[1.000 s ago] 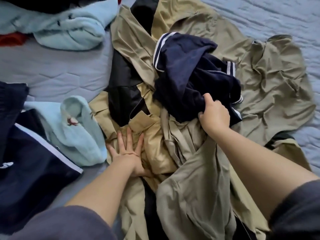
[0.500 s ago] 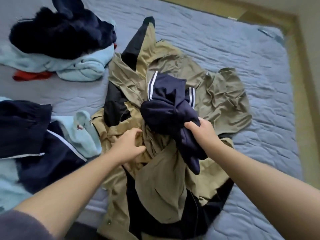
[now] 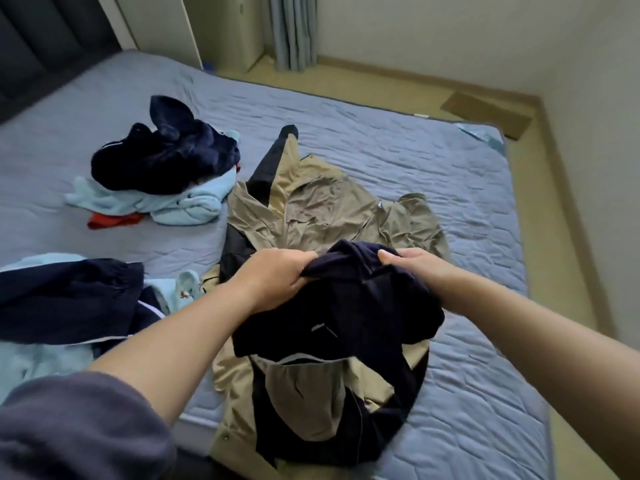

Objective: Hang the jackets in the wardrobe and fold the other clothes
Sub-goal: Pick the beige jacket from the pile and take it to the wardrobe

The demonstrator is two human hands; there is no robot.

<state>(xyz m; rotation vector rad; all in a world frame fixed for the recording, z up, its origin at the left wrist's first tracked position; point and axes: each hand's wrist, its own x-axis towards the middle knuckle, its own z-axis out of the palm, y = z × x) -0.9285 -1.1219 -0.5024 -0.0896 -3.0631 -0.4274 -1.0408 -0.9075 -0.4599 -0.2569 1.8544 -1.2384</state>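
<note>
Navy cloth fills the middle of the view: a dark navy garment (image 3: 349, 306) is held up, bunched, between both hands above the near edge of the bed (image 3: 450, 174). The left hand (image 3: 277, 275) has its fingers curled tight together round a gathered fold at the garment's upper left. The right hand (image 3: 412, 268) pinches the upper right edge, with the thumb lying on top and the other fingers tucked out of sight under the cloth. The rest of the garment hangs in a crumpled mass below the hands.

Under it, a khaki jacket (image 3: 322, 209) with a black lining lies spread out and creased on the blue-grey quilted cover, reaching from the near edge toward the middle of the bed.

Toward the head of the bed sits a heap: a navy fleece garment (image 3: 166, 157) on top of a light blue fleece (image 3: 194, 202), with a red garment (image 3: 110, 220) poking out at the heap's near side. At the left edge lies a navy jacket with a white stripe (image 3: 69, 296) — it rests over more light blue cloth (image 3: 34, 362).

A grey sleeve (image 3: 69, 420) covers the left upper arm. Beyond the bed's far right corner, a flat piece of cardboard (image 3: 485, 114) lies on the floor.
</note>
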